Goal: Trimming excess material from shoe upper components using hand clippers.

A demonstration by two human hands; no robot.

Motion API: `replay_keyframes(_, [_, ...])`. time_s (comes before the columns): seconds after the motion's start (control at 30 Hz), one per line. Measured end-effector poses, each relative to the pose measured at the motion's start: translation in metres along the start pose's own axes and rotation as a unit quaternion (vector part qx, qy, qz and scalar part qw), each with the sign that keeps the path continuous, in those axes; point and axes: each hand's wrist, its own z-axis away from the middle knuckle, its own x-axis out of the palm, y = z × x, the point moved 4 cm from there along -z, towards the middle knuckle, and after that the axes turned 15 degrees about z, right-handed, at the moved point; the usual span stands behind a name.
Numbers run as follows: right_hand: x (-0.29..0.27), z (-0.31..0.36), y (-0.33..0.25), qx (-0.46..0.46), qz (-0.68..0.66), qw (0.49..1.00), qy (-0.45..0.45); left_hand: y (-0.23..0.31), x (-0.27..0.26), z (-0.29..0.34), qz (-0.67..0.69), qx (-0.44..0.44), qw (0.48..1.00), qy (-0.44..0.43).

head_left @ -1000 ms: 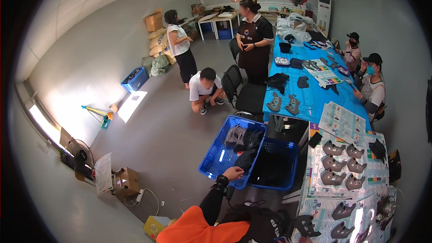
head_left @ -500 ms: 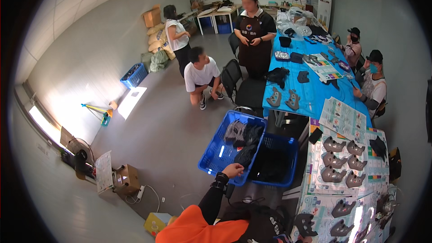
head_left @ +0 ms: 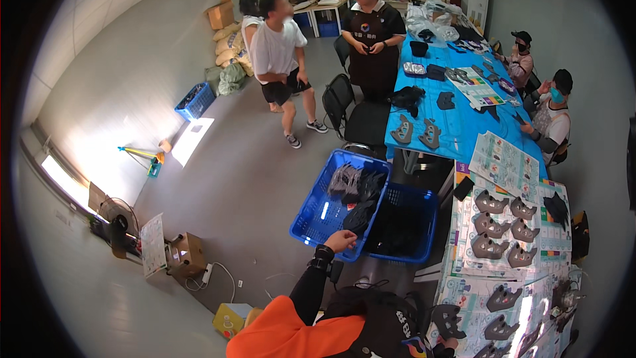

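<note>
My left hand (head_left: 340, 241) reaches over the near rim of a blue plastic crate (head_left: 306, 215), its fingers curled at the edge. Inside the crate lie bundled grey and black fabric pieces (head_left: 358, 184), the nearest dark bundle just beyond my fingers. At the bottom edge, a small part of my right hand (head_left: 450, 343) shows beside a dark grey curved part (head_left: 448, 321) on the paper-covered table. Its fingers are mostly hidden.
A second blue crate (head_left: 434, 225) with dark contents stands right of the first. More grey curved parts (head_left: 491, 225) lie on the paper-covered table (head_left: 457, 278). Beyond are a blue-covered table (head_left: 424, 106), a black chair (head_left: 364, 122) and several people. A fan (head_left: 119, 222) stands at left.
The crouching person in a white shirt has stood up. The view has shifted slightly. My left hand stays at the crate rim, and part of my right hand shows more clearly beside the grey part.
</note>
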Motion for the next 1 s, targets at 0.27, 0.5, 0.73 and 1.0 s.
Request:
replay_keyframes(0.27, [0.009,-0.006,-0.013,0.036,-0.132,0.990,-0.023,-0.004,-0.004,0.004,0.011,0.002,1.000,0.007])
replay_keyframes(0.5, [0.008,-0.013,-0.021,0.073,-0.242,0.967,-0.041,-0.012,-0.008,0.007,0.027,0.003,1.000,0.004])
replay_keyframes(0.73, [0.006,-0.018,-0.026,0.096,-0.303,0.946,-0.056,-0.014,-0.009,0.010,0.028,-0.008,1.000,0.006])
replay_keyframes(1.0, [0.003,-0.016,-0.018,0.107,-0.321,0.939,-0.065,-0.013,-0.004,0.009,0.016,-0.008,1.000,0.013])
